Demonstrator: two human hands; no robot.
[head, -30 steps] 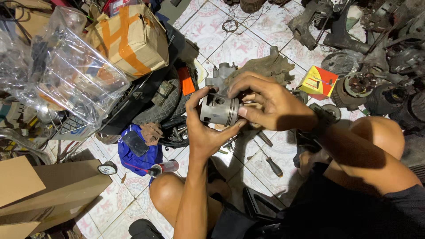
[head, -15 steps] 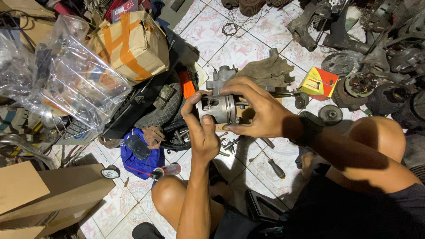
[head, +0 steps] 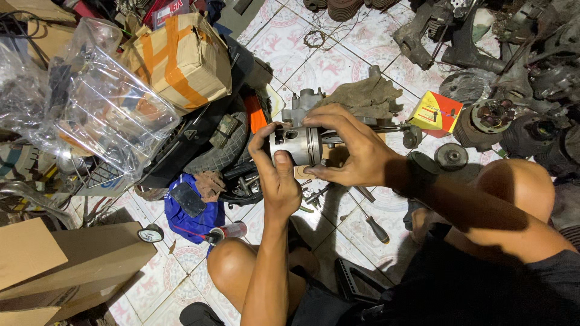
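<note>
A short metal piston [head: 296, 145], silver-grey and cylindrical, is held sideways above the tiled floor. My left hand [head: 278, 178] grips it from below, thumb and fingers wrapped around its left end. My right hand [head: 353, 148] closes over its right end from above, fingers curled on the ring area. Behind the hands lies a grey engine casting [head: 300, 104] and a dirty rag [head: 365, 95]. My bare knees frame the spot below.
A taped cardboard box [head: 181, 57], clear plastic bags [head: 90, 102] and a black tyre [head: 217, 151] crowd the left. A yellow-red small box [head: 435, 113], round metal parts [head: 450, 156] and engine pieces fill the right. A screwdriver [head: 371, 220], spray can [head: 226, 232] and blue cloth [head: 187, 214] lie near.
Both hands have stayed on the piston and turned it slightly; my right fingers have shifted along its right end. The view has drifted a little.
</note>
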